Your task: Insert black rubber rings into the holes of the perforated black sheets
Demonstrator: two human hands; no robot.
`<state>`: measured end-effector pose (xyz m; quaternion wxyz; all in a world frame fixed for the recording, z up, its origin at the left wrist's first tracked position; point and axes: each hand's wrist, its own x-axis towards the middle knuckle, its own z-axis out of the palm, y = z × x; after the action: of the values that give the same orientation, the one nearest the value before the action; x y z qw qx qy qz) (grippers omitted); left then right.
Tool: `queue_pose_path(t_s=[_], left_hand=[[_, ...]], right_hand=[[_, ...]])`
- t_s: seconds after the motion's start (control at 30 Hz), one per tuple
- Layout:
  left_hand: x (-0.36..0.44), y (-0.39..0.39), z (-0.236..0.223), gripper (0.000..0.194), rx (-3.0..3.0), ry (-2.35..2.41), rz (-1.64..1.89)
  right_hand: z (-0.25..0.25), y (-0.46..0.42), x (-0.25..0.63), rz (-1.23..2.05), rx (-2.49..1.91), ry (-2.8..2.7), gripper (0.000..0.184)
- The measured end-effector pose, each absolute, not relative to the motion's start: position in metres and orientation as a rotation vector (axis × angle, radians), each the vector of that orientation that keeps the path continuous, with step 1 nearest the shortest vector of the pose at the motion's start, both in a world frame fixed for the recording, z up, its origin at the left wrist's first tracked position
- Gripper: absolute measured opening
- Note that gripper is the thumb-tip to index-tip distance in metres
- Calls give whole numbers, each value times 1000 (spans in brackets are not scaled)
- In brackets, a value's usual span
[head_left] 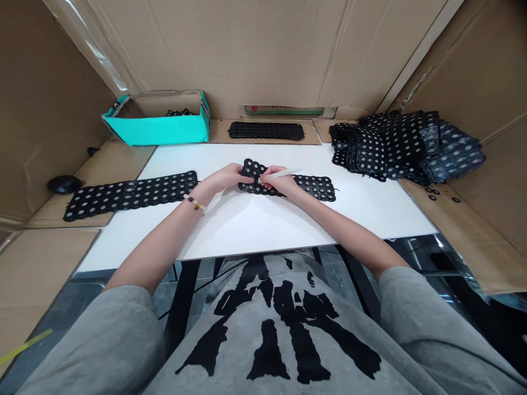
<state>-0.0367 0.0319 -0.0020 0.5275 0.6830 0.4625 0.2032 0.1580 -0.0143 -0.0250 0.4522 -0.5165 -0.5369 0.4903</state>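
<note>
A black perforated rubber strip (313,186) lies across the middle of the white table (255,225). My left hand (228,176) grips the strip's left end, fingers curled on it. My right hand (276,181) rests on the strip just beside it and pinches a thin white stick-like tool (286,173), its tip pointing at the strip's holes. A beaded bracelet (195,203) sits on my left wrist.
A second long perforated strip (132,195) lies at the left, overhanging the table. A teal box (158,123) stands at the back left, a black tray-like strip (266,130) at the back centre, a pile of strips (407,145) at the right. Small black rings (432,193) lie near it. Cardboard walls surround.
</note>
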Motion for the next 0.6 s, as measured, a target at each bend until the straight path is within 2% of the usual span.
queue_pose_path(t_s=[0.17, 0.37, 0.6], left_hand=[[-37, 30, 0, 38, 1876, 1085, 520], [-34, 27, 5, 57, 1922, 959, 458], [-36, 27, 6, 54, 1673, 964, 459]], right_hand=[[-25, -18, 160, 1220, -1261, -1340, 14], [-24, -28, 157, 1208, -1238, -1370, 14], [-26, -26, 156, 1226, -1235, -1331, 13]])
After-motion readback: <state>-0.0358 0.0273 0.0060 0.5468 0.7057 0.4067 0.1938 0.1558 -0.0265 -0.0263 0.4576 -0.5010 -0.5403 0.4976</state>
